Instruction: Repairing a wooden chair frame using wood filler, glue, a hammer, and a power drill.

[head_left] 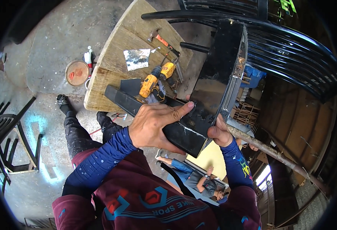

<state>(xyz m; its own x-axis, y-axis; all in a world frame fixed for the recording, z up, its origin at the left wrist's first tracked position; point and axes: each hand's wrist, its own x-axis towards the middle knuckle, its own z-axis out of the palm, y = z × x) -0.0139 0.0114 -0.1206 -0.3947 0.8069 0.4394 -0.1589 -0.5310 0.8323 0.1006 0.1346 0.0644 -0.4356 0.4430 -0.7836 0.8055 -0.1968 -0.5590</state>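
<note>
The left hand (153, 121) is spreading over and grasping a black frame (187, 138), while the right hand (221, 132) is gripping its edge. The frame is extending across a corner of the wooden desk (116, 46) (where a hammer (162, 41) and yellow power tools (149, 85) are lying).

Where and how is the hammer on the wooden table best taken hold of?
Probably by its black handle end, from above: the hammer lies flat, that slim end pointing toward the picture's lower right, away from the metal head.

Scuffed black frame (214, 78), tilted
</note>
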